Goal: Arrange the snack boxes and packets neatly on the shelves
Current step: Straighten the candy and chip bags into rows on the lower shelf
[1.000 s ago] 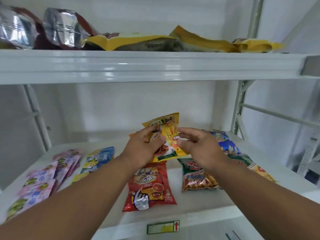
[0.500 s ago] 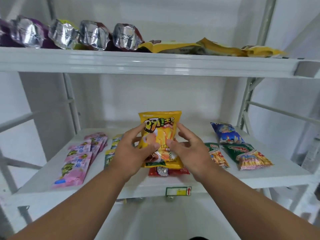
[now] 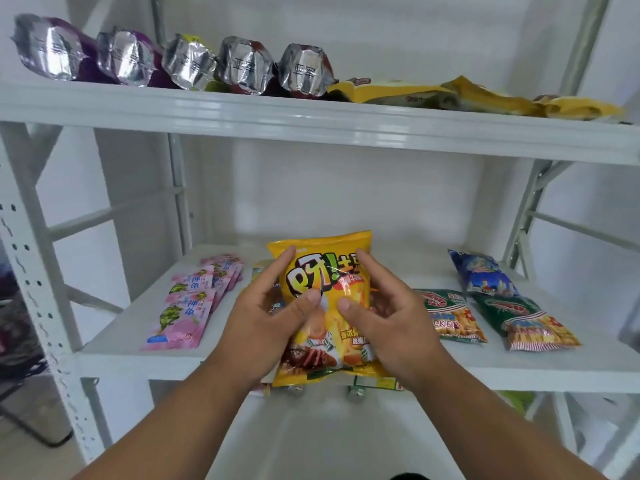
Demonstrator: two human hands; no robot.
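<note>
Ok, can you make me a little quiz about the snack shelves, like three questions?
1. True or false: the yellow chip bag is lying flat on the middle shelf.
2. Which colour are the packets stacked at the left of the middle shelf? A) pink B) black C) orange
3. Fill in: the bags with silver foil ends stand on the ____ shelf.

Key
1. False: the left hand and right hand both hold it up in front of the shelf.
2. A, pink.
3. Top, the top shelf.
</note>
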